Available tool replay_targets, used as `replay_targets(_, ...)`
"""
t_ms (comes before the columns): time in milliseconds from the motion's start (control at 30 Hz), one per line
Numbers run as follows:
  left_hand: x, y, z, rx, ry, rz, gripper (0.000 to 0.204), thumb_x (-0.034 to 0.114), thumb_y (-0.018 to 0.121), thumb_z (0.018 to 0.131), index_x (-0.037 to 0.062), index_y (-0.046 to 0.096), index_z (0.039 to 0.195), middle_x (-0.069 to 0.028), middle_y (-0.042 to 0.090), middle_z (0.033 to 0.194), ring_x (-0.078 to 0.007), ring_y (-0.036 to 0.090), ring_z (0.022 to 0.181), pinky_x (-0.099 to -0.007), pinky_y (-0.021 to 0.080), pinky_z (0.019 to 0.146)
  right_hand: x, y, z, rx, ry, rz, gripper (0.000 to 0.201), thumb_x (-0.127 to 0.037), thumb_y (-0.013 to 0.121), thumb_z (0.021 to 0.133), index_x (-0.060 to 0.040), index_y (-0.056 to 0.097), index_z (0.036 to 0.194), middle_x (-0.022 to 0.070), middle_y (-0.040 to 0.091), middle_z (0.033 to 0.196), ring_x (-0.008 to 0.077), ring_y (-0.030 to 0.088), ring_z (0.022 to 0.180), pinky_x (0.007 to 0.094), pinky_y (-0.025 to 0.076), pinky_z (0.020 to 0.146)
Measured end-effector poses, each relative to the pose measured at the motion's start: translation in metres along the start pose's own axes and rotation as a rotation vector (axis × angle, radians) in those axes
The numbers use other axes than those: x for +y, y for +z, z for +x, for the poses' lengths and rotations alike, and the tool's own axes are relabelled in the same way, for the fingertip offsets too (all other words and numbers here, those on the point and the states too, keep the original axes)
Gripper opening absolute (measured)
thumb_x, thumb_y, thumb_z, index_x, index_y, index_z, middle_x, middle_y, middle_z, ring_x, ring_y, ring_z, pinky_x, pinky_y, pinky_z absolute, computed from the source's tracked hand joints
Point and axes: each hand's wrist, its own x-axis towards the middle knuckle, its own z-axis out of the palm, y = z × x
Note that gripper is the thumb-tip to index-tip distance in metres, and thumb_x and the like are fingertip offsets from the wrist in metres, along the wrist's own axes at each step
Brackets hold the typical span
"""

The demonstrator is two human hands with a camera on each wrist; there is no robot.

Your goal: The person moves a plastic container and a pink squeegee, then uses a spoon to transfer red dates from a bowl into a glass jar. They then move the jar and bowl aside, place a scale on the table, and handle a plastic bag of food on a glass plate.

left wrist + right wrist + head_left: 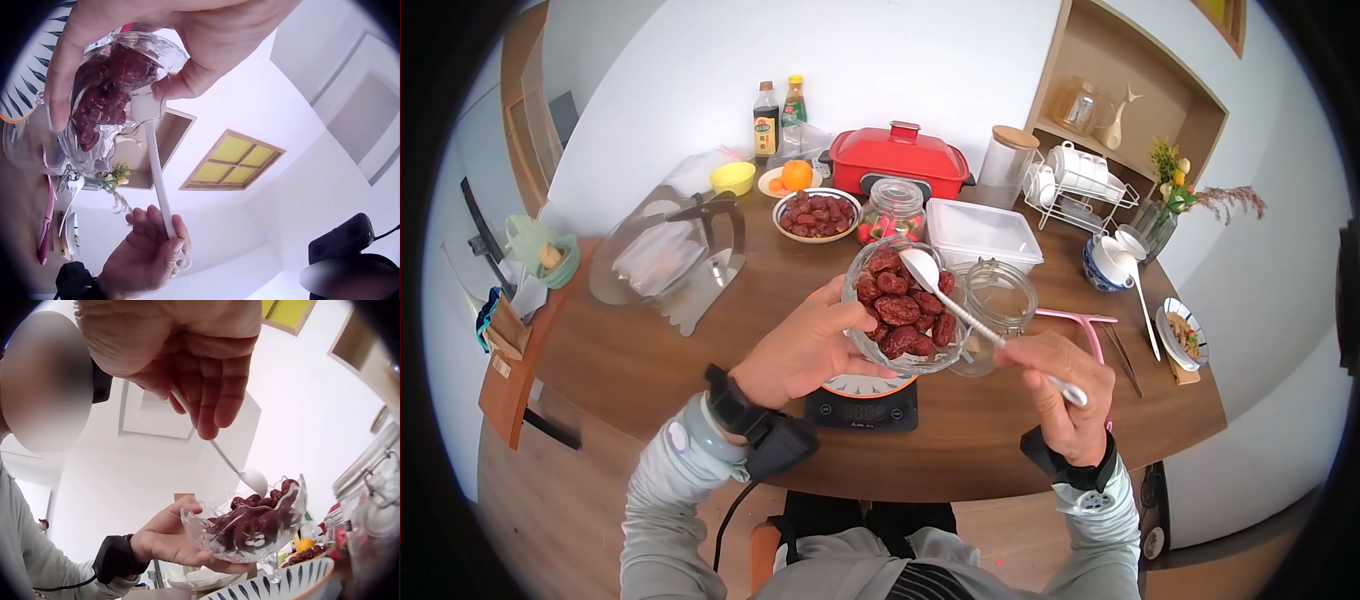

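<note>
My left hand (800,345) grips a scalloped clear glass bowl (203,530) from its left side, thumb over the rim and fingers beneath. Wrinkled dark red dates (897,309) fill it. With bent fingers my right hand (1068,395) holds a white spoon (970,317) by its long, twisted-looking handle. The spoon's head lies over the dates at the bowl's rim. Below the glass bowl, a patterned plate (300,581) with an orange rim sits on a black kitchen scale (862,414), partly hidden by the bowl and my left hand.
Behind stand a dish of dates (818,217), a jar of red sweets (893,212), a red cooker (900,160) and a white plastic box (983,232). An open glass jar (1000,295) is close right of the bowl. A pink-handled tool (1090,325) and chopsticks (1124,360) lie farther right.
</note>
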Motion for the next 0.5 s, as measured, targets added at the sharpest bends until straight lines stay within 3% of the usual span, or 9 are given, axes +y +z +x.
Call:
replay_targets(100, 0.001, -0.001, -0.001, 0.036, -0.013, 0.017, 0.056, 0.007, 0.05, 0.08, 0.0111, 0.03, 0.133, -0.0099, 0.05, 0.123, -0.0285, 0.059, 0.103, -0.0474, 0.051, 0.085, -0.003, 0.0, -0.006, -0.011, -0.04, 0.016, 0.016, 0.003, 0.057, 0.079, 0.0037, 0.063, 0.094, 0.0158, 0.065, 0.083, 0.0255, 0.062, 0.068, 0.0302, 0.048, 0.063)
replay_targets(233, 0.001, -0.007, 0.002, 0.015, -0.02, 0.004, 0.059, 0.01, 0.051, 0.084, 0.014, 0.027, 0.138, -0.0092, 0.041, 0.134, -0.0292, 0.05, 0.116, -0.0505, 0.049, 0.087, -0.002, -0.002, -0.007, -0.026, 0.011, 0.004, 0.014, 0.002, 0.057, 0.081, 0.0039, 0.063, 0.094, 0.015, 0.065, 0.082, 0.0235, 0.062, 0.068, 0.0296, 0.049, 0.063)
replay_targets(367, -0.001, -0.003, 0.01, 0.069, -0.001, 0.003, 0.05, 0.012, 0.053, 0.083, 0.011, 0.033, 0.13, -0.0084, 0.047, 0.125, -0.0269, 0.056, 0.106, -0.0467, 0.051, 0.084, 0.005, 0.013, -0.005, 0.1, 0.208, 0.175, 0.016, -0.004, 0.052, 0.09, 0.0054, 0.062, 0.098, 0.0128, 0.067, 0.084, 0.0174, 0.064, 0.074, 0.0273, 0.051, 0.068)
replay_targets(500, 0.003, -0.004, 0.012, 0.084, 0.02, 0.056, 0.049, 0.012, 0.055, 0.082, 0.0089, 0.034, 0.127, -0.008, 0.048, 0.121, -0.0242, 0.058, 0.102, -0.0425, 0.054, 0.079, 0.01, 0.022, -0.006, 0.258, 0.415, 0.464, 0.02, -0.01, 0.049, 0.093, 0.0055, 0.06, 0.101, 0.0131, 0.067, 0.085, 0.0176, 0.064, 0.075, 0.0282, 0.05, 0.07)
